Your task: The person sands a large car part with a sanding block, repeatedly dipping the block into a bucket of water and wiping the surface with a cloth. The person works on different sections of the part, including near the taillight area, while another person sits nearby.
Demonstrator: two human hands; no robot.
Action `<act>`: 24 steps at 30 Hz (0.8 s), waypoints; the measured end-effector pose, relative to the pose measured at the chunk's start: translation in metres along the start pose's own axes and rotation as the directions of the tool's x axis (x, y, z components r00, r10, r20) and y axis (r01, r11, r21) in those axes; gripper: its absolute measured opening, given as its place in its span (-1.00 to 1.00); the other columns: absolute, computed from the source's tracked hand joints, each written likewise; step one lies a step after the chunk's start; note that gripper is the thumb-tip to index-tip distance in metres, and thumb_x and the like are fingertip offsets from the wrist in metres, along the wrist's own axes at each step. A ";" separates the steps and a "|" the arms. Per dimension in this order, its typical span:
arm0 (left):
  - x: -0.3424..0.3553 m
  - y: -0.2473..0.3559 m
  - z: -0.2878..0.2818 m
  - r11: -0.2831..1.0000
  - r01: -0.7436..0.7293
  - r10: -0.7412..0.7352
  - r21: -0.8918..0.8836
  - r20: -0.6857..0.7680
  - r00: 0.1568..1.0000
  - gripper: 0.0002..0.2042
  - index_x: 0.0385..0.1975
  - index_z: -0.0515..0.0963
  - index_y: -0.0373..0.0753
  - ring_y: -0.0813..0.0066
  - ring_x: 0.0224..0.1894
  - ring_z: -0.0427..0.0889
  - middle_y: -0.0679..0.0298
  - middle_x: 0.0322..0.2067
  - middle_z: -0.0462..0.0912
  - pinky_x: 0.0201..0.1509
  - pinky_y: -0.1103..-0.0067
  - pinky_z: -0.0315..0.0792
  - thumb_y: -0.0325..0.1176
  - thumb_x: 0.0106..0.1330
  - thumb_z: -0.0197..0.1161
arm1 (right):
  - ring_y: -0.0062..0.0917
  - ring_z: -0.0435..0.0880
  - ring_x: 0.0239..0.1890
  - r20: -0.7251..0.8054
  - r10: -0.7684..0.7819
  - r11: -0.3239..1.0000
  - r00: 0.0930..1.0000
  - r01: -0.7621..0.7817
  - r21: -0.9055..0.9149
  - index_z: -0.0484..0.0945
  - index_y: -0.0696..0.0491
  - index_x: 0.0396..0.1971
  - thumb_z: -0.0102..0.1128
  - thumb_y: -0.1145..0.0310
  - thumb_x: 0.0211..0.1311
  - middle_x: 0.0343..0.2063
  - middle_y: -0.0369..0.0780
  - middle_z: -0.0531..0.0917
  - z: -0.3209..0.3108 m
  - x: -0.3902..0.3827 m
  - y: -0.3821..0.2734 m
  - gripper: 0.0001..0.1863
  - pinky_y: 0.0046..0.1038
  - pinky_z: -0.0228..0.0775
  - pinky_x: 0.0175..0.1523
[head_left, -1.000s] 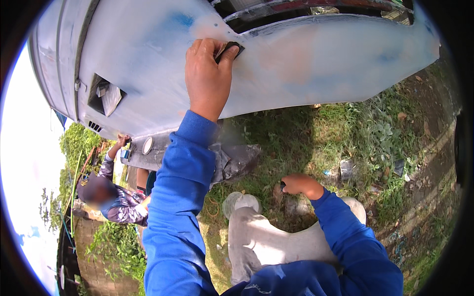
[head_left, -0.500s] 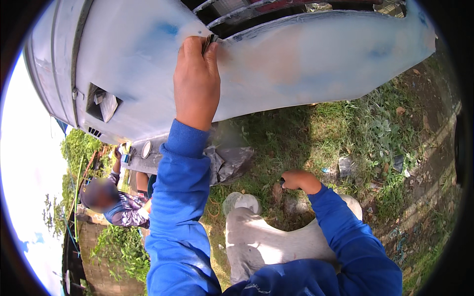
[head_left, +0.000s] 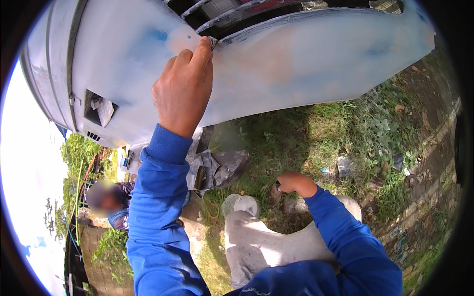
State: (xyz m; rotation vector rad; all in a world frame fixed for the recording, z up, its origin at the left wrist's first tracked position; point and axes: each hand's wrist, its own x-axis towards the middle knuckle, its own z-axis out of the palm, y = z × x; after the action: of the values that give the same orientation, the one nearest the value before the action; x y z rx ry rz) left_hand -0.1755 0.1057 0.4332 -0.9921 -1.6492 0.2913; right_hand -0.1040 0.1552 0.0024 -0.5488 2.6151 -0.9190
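Viewing remotely, I note left hand (head_left: 182,89) angled up the panel (head_left: 316,64), pinching a pad (head_left: 214,42), pointing and long axis hidden; right hand (head_left: 297,184), below panel, gripping a dark object (head_left: 278,185)

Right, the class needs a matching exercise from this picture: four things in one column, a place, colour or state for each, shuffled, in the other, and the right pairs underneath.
Column one
1. left hand
2. right hand
3. panel
4. trousers

Column two
A. whitish, with blue and peach patches
B. low down, gripping a small dark thing
C. light grey
D. raised, up at the panel

Right pairs: 1-D, 2-B, 3-A, 4-C
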 end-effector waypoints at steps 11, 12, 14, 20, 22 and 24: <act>0.013 -0.012 0.014 0.973 -0.230 0.224 -0.038 -0.112 0.968 -0.69 -0.07 0.63 -0.02 0.45 -0.35 0.60 0.41 -0.41 0.60 -0.41 0.51 0.51 -0.43 0.17 0.37 | -0.02 0.70 -0.18 0.028 0.015 0.996 1.000 -0.017 0.082 0.72 0.18 -0.30 0.32 0.22 0.02 -0.25 0.04 0.72 0.013 0.007 0.002 -0.67 -0.12 0.55 -0.07; 0.016 -0.013 0.020 0.969 -0.242 0.234 -0.048 -0.130 0.963 -0.68 -0.06 0.63 -0.02 0.45 -0.34 0.60 0.41 -0.40 0.60 -0.40 0.50 0.52 -0.43 0.17 0.37 | -0.02 0.70 -0.18 0.017 0.012 0.997 1.000 -0.013 0.078 0.72 0.17 -0.30 0.32 0.22 0.02 -0.25 0.03 0.72 0.012 0.006 0.000 -0.66 -0.12 0.55 -0.06; 0.022 -0.015 0.021 0.964 -0.258 0.249 -0.066 -0.128 0.960 -0.67 -0.05 0.63 -0.03 0.44 -0.33 0.61 0.39 -0.39 0.60 -0.38 0.48 0.53 -0.44 0.16 0.37 | -0.03 0.70 -0.17 -0.008 0.004 0.998 1.000 -0.004 0.068 0.72 0.16 -0.28 0.32 0.21 0.03 -0.25 0.03 0.72 0.010 0.006 -0.003 -0.66 -0.11 0.55 -0.06; 0.007 -0.020 0.009 0.965 -0.197 0.186 -0.173 -0.075 0.980 -0.71 -0.05 0.64 -0.10 0.29 -0.33 0.64 0.25 -0.37 0.63 -0.31 0.43 0.54 -0.51 0.23 0.32 | -0.04 0.71 -0.16 0.016 0.018 0.998 1.000 -0.019 0.061 0.72 0.15 -0.27 0.33 0.20 0.05 -0.25 0.01 0.73 0.002 0.001 -0.013 -0.66 -0.11 0.55 -0.06; 0.027 -0.011 0.024 0.956 -0.226 0.208 -0.185 -0.115 0.971 -0.71 -0.06 0.64 -0.12 0.27 -0.32 0.64 0.23 -0.36 0.65 -0.29 0.43 0.55 -0.53 0.22 0.32 | -0.04 0.71 -0.16 -0.011 -0.008 0.998 1.000 0.009 0.069 0.72 0.15 -0.27 0.33 0.21 0.05 -0.25 0.01 0.73 0.005 0.003 -0.012 -0.67 -0.11 0.55 -0.06; 0.024 -0.010 0.020 0.958 -0.179 0.159 -0.222 -0.106 0.982 -0.74 -0.09 0.64 -0.14 0.21 -0.30 0.65 0.20 -0.34 0.66 -0.28 0.41 0.55 -0.53 0.24 0.31 | -0.04 0.71 -0.16 -0.023 -0.014 0.998 1.000 0.015 0.061 0.72 0.16 -0.29 0.33 0.22 0.05 -0.25 0.01 0.73 0.009 0.005 -0.008 -0.68 -0.11 0.55 -0.06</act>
State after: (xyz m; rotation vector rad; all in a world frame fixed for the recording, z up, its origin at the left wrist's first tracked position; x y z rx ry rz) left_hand -0.1987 0.1231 0.4495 -1.3081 -1.5448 0.1690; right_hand -0.1032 0.1425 0.0003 -0.5451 2.5965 -1.0126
